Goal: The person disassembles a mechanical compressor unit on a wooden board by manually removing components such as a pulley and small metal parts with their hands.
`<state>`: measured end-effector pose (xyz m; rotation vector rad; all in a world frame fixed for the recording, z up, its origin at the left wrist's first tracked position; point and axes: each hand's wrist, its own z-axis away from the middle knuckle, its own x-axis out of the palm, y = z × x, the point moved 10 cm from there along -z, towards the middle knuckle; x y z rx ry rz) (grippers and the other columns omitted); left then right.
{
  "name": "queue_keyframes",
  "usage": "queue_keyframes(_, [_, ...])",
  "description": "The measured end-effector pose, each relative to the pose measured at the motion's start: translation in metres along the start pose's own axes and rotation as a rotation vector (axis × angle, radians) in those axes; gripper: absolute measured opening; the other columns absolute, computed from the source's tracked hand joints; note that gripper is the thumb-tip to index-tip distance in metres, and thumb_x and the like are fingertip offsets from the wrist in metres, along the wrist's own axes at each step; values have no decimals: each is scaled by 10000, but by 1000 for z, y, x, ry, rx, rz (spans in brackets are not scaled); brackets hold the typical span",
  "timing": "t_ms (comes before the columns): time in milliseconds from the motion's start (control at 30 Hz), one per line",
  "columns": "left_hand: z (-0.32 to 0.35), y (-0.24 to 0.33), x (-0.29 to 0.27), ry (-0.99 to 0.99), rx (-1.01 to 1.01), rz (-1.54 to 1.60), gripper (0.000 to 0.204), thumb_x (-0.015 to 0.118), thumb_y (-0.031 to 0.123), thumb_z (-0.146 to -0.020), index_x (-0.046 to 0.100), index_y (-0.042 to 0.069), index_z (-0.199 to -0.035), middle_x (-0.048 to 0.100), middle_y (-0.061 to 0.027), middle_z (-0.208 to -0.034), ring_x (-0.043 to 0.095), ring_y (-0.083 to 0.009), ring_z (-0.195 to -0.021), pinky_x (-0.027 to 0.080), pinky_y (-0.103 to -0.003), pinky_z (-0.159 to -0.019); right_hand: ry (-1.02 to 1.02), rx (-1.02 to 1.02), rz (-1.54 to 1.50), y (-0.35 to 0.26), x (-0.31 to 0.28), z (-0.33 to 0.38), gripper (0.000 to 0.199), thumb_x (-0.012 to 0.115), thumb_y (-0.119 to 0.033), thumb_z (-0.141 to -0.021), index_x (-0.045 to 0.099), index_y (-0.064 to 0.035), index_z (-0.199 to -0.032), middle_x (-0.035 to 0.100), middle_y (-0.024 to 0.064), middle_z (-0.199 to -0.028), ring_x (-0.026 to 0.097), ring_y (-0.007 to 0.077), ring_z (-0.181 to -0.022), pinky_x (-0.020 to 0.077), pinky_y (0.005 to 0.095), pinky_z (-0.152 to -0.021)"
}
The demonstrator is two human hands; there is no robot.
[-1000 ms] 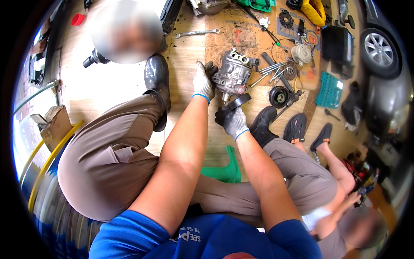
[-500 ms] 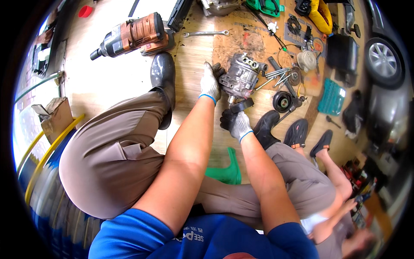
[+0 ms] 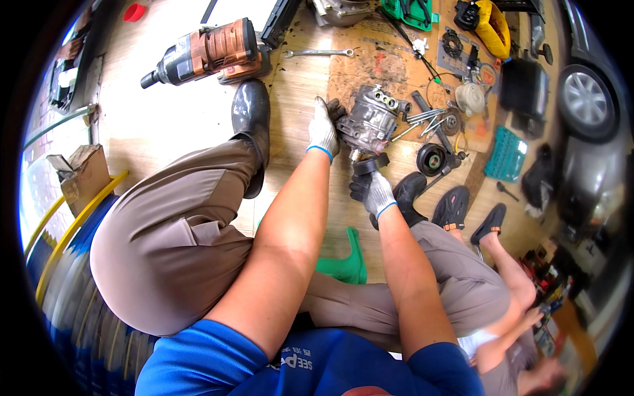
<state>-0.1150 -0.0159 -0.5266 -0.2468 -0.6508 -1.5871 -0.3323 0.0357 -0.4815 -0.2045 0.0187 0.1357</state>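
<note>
Head view: gloved hands steady a grey cast-metal compressor body (image 3: 371, 122) on a stained cardboard sheet (image 3: 383, 66) on the wooden floor.

The left hand (image 3: 323, 129) grips its side; the right hand (image 3: 371, 191) clasps a black ring-shaped part (image 3: 370, 163) at its lower end. A slip could likely tip the heavy unit onto the loose silver bolts (image 3: 422, 119) just beside it, or pinch fingers.

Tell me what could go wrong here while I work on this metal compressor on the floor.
The compressor stands tilted, steadied only by the left hand; it might roll. The right hand grips its black end part, so fingers could get pinched. Loose bolts lie close by and could scatter.
</note>
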Motion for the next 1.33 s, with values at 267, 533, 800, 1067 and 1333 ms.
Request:
queue_keyframes(267, [2, 0, -3, 53, 27, -14, 854, 294, 697, -1004, 424, 5, -1488, 498, -249, -1465, 503, -382, -1309, 381, -510, -1125, -31, -5, 88, -10, -33, -6, 376, 512, -392, -1016, 661, -68, -897, 652, 95, -722, 605, 240, -561, 476, 386, -505])
queue_keyframes(533, [61, 43, -13, 617, 353, -1307, 728, 248, 544, -1051, 686, -27, -1166, 674, -299, -1169, 629, -427, -1145, 466, -487, -1004, 277, -632, 1075, -199, -79, 11, 449, 585, -409, -949, 685, 26, -1002, 730, 188, -911, 684, 336, -747, 544, 432, -703])
queue_keyframes(800, [79, -107, -27, 201, -331, -15, 686, 323, 763, -962, 519, 245, -1367, 663, -78, -1148, 650, -269, -889, 525, -530, -641, -158, -754, 2027, -250, 153, 52, 991, 768, -636, -714, 488, -15, -1434, 563, 271, -1394, 549, 395, -1286, 440, 415, -1084])
queue_keyframes(1067, [84, -128, -8, 291, -273, 249, 740, 405, 753, -941, 494, 214, -1440, 631, -53, -1340, 648, -273, -1154, 583, -489, -894, -457, -806, 1758, -278, 146, 18, 879, 734, -666, -735, 561, -100, -1386, 697, 247, -1129, 660, 408, -1070, 517, 461, -919])
queue_keyframes(1333, [185, -145, 74, 604, -272, -53, 934, 569, 738, -893, 416, 82, -1540, 464, -80, -1530, 386, -217, -1422, 267, -419, -1201, -606, -550, 1444, -323, 96, 78, 788, 864, -354, -718, 567, -98, -1401, 688, 162, -1271, 665, 267, -1187, 449, 358, -1102])
